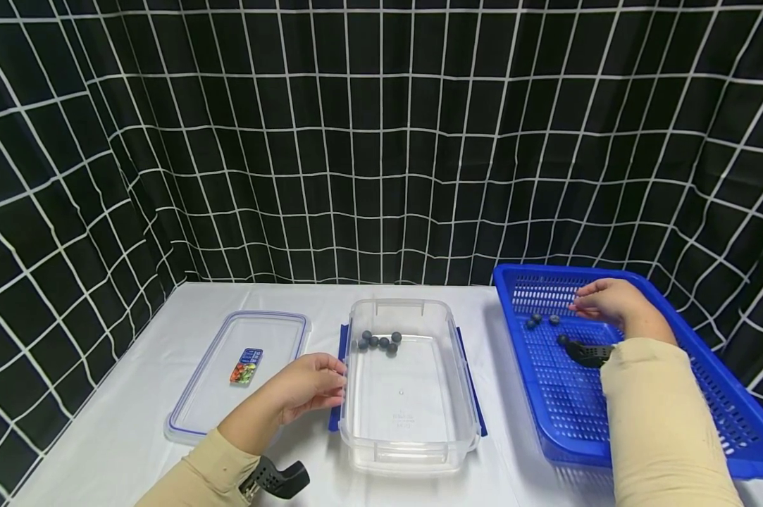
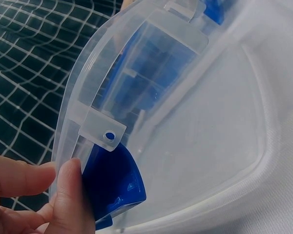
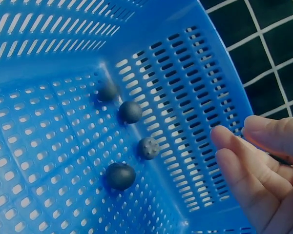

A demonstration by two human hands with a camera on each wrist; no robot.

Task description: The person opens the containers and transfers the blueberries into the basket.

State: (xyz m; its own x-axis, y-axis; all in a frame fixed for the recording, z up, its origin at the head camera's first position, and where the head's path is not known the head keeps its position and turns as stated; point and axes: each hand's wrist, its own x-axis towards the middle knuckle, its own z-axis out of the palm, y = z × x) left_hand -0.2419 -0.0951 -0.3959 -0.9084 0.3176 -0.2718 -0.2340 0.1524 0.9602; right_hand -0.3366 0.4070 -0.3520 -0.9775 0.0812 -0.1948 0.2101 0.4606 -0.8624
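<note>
On the white table stands a clear plastic food container with blue side latches; several small dark balls lie at its far left. My left hand holds the container's left side, its thumb against the blue latch and a finger by the rim. On the right my right hand hovers over a blue perforated basket, fingers loosely bent and apart, nothing visible between them. Several more dark balls lie on the basket floor near its wall; one ball shows small bumps.
A clear lid with a blue seal and a colourful label lies left of the container, near my left forearm. Black cloth with a white grid hangs behind and at the sides. The basket's raised walls surround the balls there.
</note>
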